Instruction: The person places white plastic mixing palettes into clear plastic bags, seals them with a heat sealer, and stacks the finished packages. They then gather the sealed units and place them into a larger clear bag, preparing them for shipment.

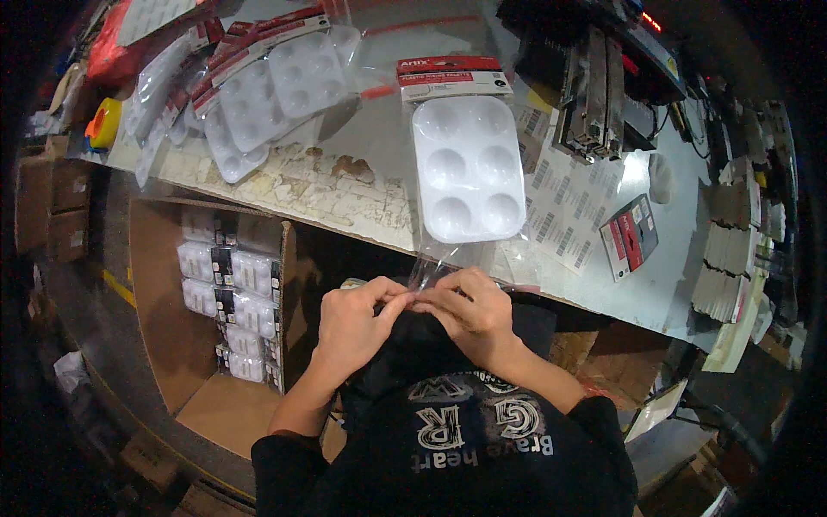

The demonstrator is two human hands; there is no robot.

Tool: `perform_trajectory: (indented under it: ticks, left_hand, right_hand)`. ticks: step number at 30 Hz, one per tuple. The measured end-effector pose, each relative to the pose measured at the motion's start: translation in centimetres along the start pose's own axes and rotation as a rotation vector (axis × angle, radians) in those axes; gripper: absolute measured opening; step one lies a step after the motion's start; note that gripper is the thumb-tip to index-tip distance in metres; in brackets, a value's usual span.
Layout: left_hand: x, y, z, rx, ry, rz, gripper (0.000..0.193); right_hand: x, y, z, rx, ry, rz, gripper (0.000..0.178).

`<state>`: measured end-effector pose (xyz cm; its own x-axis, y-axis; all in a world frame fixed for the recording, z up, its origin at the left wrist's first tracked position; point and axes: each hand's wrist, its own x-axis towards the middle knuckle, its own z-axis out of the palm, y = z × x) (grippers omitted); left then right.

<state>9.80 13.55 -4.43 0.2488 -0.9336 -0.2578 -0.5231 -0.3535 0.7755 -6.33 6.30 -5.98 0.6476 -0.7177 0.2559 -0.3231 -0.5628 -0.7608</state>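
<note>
A white plastic paint palette with several round wells lies in a clear plastic bag at the table's front edge. Its red and white header card is at the far end. The bag's near end hangs over the edge, pinched between the fingertips of my left hand and my right hand. Both hands are closed with their fingertips almost touching, in front of my black shirt.
Bagged palettes pile up at the table's far left. Barcode label sheets and a loose header card lie to the right, near a dark metal device. Below left, an open cardboard box holds packed palettes. Paper stacks stand far right.
</note>
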Motion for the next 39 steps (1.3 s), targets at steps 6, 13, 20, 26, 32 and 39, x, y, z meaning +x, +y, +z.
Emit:
perform_trajectory:
  ticks: [6,13,20,26,32,39]
  left_hand:
    - [-0.1,0.6,0.3,0.038,-0.004,0.001,0.012]
    - [0.0,1.7,0.6,-0.012,-0.113,-0.151,0.014]
    - [0.2,0.3,0.1,-0.184,-0.127,-0.238,0.016]
    - [-0.3,-0.6,-1.2,-0.232,-0.105,-0.124,0.023]
    - [0.1,-1.1,-2.3,0.529,0.527,0.818,0.022]
    - [2.8,-3.0,-1.3,0.602,0.331,1.262,0.026]
  right_hand:
    - [-0.4,0.1,0.6,0.132,-0.011,-0.037,0.014]
    - [-2.4,0.6,-2.1,0.148,0.002,-0.105,0.01]
    - [-21.4,8.6,-12.8,-0.444,0.22,0.608,0.005]
    - [-41.2,12.5,-24.7,-1.218,0.028,1.339,0.024]
    - [-21.8,9.5,-22.5,-1.018,0.284,0.493,0.027]
    - [-1.4,6.1,-11.0,-0.476,-0.094,-0.635,0.03]
